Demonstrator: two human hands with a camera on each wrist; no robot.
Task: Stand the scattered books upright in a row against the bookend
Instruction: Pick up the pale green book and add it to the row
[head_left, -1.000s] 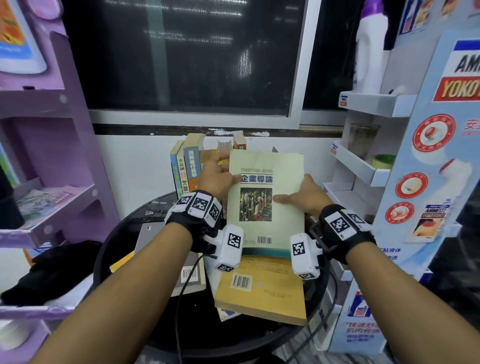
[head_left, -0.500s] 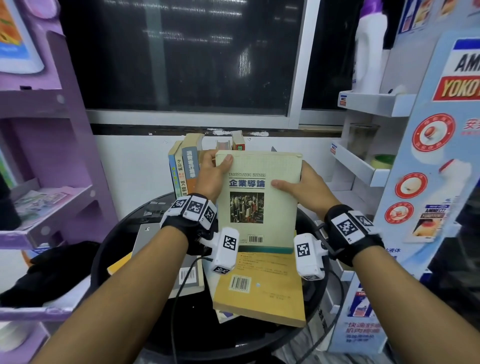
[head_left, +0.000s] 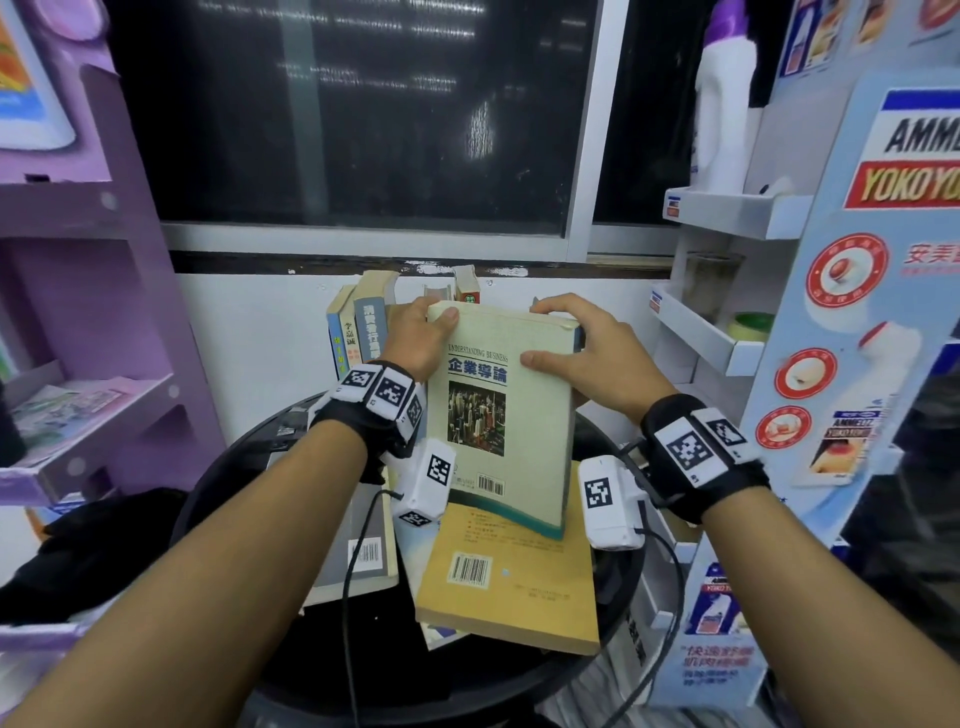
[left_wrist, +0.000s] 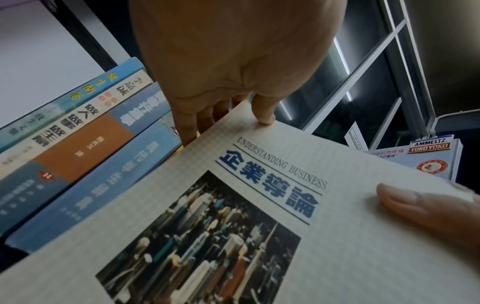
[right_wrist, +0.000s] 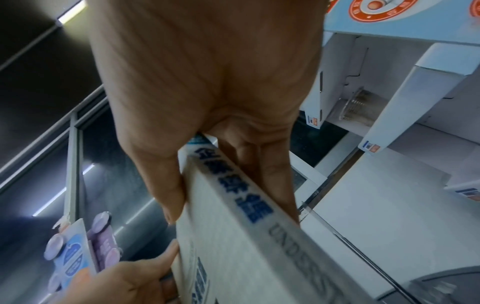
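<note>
Both hands are gripping the pale "Understanding Business" book (head_left: 511, 410) and holding it nearly upright: the left hand (head_left: 415, 338) is pinching its upper left corner with the thumb on the cover and the fingers behind, while the right hand (head_left: 587, 348) is clasping the upper right corner at the spine, thumb on the cover and fingers curled over the top edge. Just left of the left hand, a few books are standing in a row (head_left: 358, 325), and below both wrists a yellow book (head_left: 514, 587) and a grey book (head_left: 363, 561) are lying flat on the round black table (head_left: 218, 467).
</note>
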